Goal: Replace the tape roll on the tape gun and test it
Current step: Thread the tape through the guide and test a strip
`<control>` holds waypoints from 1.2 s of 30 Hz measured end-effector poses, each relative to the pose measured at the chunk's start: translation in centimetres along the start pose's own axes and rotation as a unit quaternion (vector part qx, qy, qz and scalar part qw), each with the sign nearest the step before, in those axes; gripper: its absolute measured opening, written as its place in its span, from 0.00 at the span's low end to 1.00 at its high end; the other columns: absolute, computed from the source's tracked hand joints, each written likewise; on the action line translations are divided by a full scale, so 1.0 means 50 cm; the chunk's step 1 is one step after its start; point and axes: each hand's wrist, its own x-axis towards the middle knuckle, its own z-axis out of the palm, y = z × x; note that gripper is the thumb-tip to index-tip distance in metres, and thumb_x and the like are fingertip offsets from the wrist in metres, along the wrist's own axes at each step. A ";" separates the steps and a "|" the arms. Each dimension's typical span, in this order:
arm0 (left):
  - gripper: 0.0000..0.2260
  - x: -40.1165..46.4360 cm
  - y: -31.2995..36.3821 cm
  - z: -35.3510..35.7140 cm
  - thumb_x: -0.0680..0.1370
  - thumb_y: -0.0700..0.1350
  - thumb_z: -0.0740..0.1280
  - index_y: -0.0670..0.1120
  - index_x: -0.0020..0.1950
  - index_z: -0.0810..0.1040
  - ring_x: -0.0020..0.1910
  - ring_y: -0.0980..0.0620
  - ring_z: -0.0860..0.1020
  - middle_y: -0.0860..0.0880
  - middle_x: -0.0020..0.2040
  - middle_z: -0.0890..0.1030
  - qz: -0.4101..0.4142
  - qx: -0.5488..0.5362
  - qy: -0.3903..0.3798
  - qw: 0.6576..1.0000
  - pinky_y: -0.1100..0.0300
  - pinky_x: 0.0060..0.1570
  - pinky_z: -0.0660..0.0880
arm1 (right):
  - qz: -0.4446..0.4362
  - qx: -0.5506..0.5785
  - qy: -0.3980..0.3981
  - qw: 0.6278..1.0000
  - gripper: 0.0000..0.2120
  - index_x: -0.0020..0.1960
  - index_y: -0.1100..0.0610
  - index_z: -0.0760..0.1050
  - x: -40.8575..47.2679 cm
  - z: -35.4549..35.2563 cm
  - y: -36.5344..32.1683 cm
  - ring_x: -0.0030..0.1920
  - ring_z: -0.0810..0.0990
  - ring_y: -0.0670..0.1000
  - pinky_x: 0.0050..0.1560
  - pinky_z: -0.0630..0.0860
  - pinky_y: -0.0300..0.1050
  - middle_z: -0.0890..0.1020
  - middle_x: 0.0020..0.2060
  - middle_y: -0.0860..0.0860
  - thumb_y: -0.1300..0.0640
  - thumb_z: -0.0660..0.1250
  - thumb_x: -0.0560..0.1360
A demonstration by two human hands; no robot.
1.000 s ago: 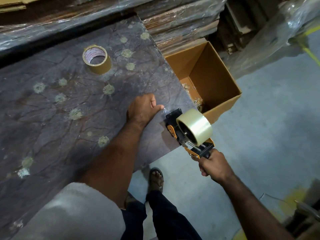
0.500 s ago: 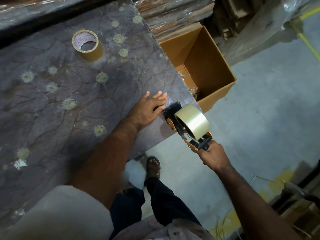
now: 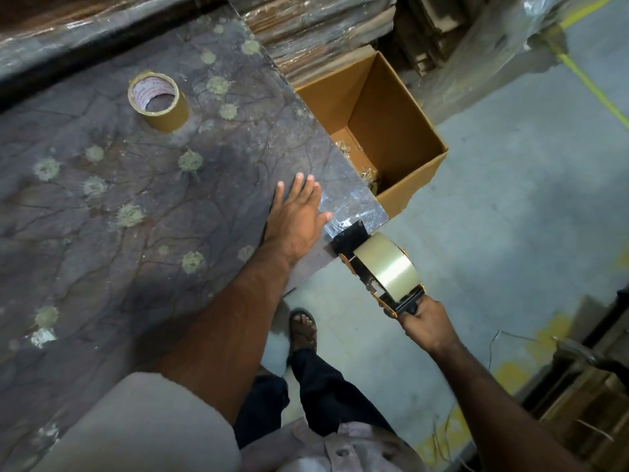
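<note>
An orange and black tape gun (image 3: 366, 264) carries a clear tape roll (image 3: 386, 267) at the table's near right corner. My right hand (image 3: 427, 320) grips its handle from below the corner. A strip of clear tape (image 3: 343, 207) lies stuck along the table edge, running from the gun's black front plate. My left hand (image 3: 294, 219) lies flat on the table with fingers spread, its fingertips touching that strip. A brown tape roll (image 3: 158, 102) stands on the table at the back.
The dark table top (image 3: 119, 206) is speckled with pale blotches. An open cardboard box (image 3: 401, 131) with scraps inside stands on the floor beside the table's right edge. Wrapped cardboard stacks (image 3: 323, 28) rise behind it. My sandalled foot (image 3: 303, 328) is on the grey floor.
My left hand has opened from a loose fist and slid forward, flattening over the tape. The tape gun has pulled back off the table corner, leaving a longer strip on the edge.
</note>
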 end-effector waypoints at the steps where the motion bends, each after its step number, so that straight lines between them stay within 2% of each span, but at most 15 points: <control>1: 0.30 0.004 0.011 -0.004 0.85 0.59 0.52 0.43 0.82 0.54 0.83 0.46 0.46 0.45 0.83 0.52 0.001 -0.008 -0.007 1.000 0.46 0.81 0.42 | 0.002 0.009 -0.002 1.000 0.09 0.36 0.52 0.79 -0.001 -0.003 -0.004 0.36 0.82 0.58 0.38 0.78 0.45 0.82 0.30 0.51 0.50 0.75 0.71; 3: 0.32 0.008 0.026 -0.004 0.84 0.59 0.53 0.41 0.82 0.52 0.83 0.45 0.47 0.42 0.83 0.51 0.001 -0.036 -0.031 0.999 0.49 0.81 0.44 | 0.013 0.045 -0.012 0.999 0.07 0.36 0.50 0.79 -0.003 -0.008 -0.008 0.32 0.79 0.54 0.33 0.75 0.43 0.80 0.28 0.49 0.54 0.74 0.71; 5: 0.34 0.010 0.031 0.004 0.84 0.59 0.54 0.40 0.82 0.50 0.83 0.44 0.47 0.41 0.83 0.49 -0.008 -0.035 -0.040 0.999 0.51 0.81 0.44 | 0.046 0.129 -0.048 0.990 0.05 0.38 0.54 0.79 -0.005 -0.008 -0.010 0.24 0.72 0.51 0.28 0.69 0.42 0.77 0.24 0.50 0.61 0.71 0.72; 7: 0.36 0.010 0.034 0.009 0.83 0.60 0.56 0.40 0.82 0.48 0.83 0.44 0.45 0.41 0.83 0.47 -0.013 -0.014 -0.046 0.999 0.50 0.80 0.44 | 0.079 0.219 -0.089 0.968 0.08 0.37 0.60 0.74 -0.002 -0.004 -0.011 0.21 0.64 0.51 0.29 0.62 0.46 0.70 0.20 0.52 0.67 0.68 0.74; 9: 0.38 0.010 0.039 0.011 0.82 0.61 0.58 0.40 0.82 0.47 0.83 0.43 0.45 0.41 0.83 0.46 -0.019 -0.002 -0.045 0.999 0.51 0.79 0.43 | 0.099 0.259 -0.112 0.954 0.09 0.38 0.62 0.70 0.000 -0.002 -0.015 0.21 0.61 0.51 0.30 0.59 0.46 0.67 0.21 0.53 0.69 0.66 0.75; 13: 0.40 0.019 0.041 0.000 0.81 0.62 0.61 0.40 0.82 0.50 0.82 0.43 0.47 0.41 0.83 0.48 -0.028 -0.008 -0.055 0.998 0.52 0.79 0.45 | 0.113 0.300 -0.150 0.935 0.14 0.34 0.59 0.64 0.003 -0.004 -0.012 0.22 0.60 0.52 0.28 0.60 0.45 0.64 0.22 0.55 0.69 0.64 0.75; 16: 0.40 0.023 0.043 -0.007 0.80 0.62 0.63 0.41 0.82 0.51 0.82 0.43 0.48 0.41 0.83 0.50 -0.034 -0.008 -0.061 0.998 0.51 0.79 0.48 | 0.127 0.315 -0.164 0.926 0.14 0.33 0.58 0.64 -0.001 -0.003 -0.012 0.21 0.60 0.52 0.28 0.61 0.45 0.63 0.23 0.55 0.69 0.64 0.74; 20: 0.40 0.025 0.046 -0.013 0.79 0.63 0.63 0.41 0.82 0.51 0.82 0.43 0.49 0.42 0.83 0.50 -0.041 -0.003 -0.065 0.997 0.51 0.79 0.50 | 0.129 0.291 -0.136 0.938 0.11 0.36 0.59 0.66 -0.003 0.007 -0.015 0.21 0.59 0.51 0.28 0.58 0.44 0.64 0.22 0.55 0.69 0.64 0.74; 23: 0.40 0.024 0.049 -0.016 0.79 0.63 0.63 0.42 0.82 0.52 0.82 0.43 0.49 0.42 0.83 0.51 -0.044 0.005 -0.059 0.997 0.51 0.79 0.52 | 0.125 0.231 -0.098 0.960 0.03 0.39 0.63 0.74 -0.006 0.009 -0.020 0.22 0.62 0.51 0.28 0.59 0.44 0.69 0.21 0.54 0.65 0.66 0.72; 24: 0.40 0.024 0.050 -0.017 0.79 0.63 0.63 0.42 0.82 0.52 0.82 0.43 0.50 0.42 0.83 0.51 -0.045 0.003 -0.060 0.997 0.51 0.79 0.52 | 0.120 0.212 -0.081 0.966 0.03 0.40 0.62 0.77 -0.009 0.010 -0.021 0.22 0.64 0.51 0.27 0.61 0.43 0.72 0.22 0.53 0.62 0.66 0.71; 27: 0.41 0.018 0.053 -0.021 0.79 0.63 0.63 0.41 0.82 0.52 0.82 0.43 0.50 0.42 0.83 0.51 -0.046 0.005 -0.055 0.997 0.50 0.79 0.53 | 0.088 0.161 -0.032 0.983 0.04 0.39 0.53 0.81 -0.018 0.014 -0.029 0.25 0.69 0.50 0.25 0.66 0.41 0.83 0.28 0.49 0.55 0.68 0.71; 29: 0.41 0.015 0.054 -0.023 0.79 0.63 0.63 0.42 0.82 0.52 0.82 0.43 0.50 0.42 0.83 0.51 -0.046 0.003 -0.055 0.997 0.50 0.79 0.54 | 0.071 0.131 -0.011 0.989 0.04 0.39 0.49 0.81 -0.021 0.021 -0.026 0.25 0.73 0.48 0.25 0.69 0.41 0.86 0.32 0.49 0.53 0.69 0.71; 32: 0.40 0.011 0.053 -0.030 0.79 0.61 0.65 0.43 0.82 0.52 0.82 0.42 0.50 0.43 0.83 0.51 -0.056 -0.026 -0.057 0.996 0.49 0.78 0.56 | 0.074 0.116 -0.003 0.991 0.03 0.40 0.48 0.81 -0.025 0.031 -0.017 0.28 0.75 0.47 0.25 0.70 0.41 0.86 0.33 0.48 0.50 0.69 0.71; 36: 0.40 0.008 0.058 -0.034 0.79 0.61 0.66 0.42 0.82 0.52 0.82 0.41 0.50 0.43 0.83 0.51 -0.052 -0.021 -0.061 0.997 0.48 0.78 0.56 | 0.097 0.129 0.000 0.987 0.06 0.39 0.54 0.82 -0.041 0.034 -0.022 0.25 0.72 0.50 0.24 0.67 0.40 0.81 0.29 0.50 0.53 0.68 0.68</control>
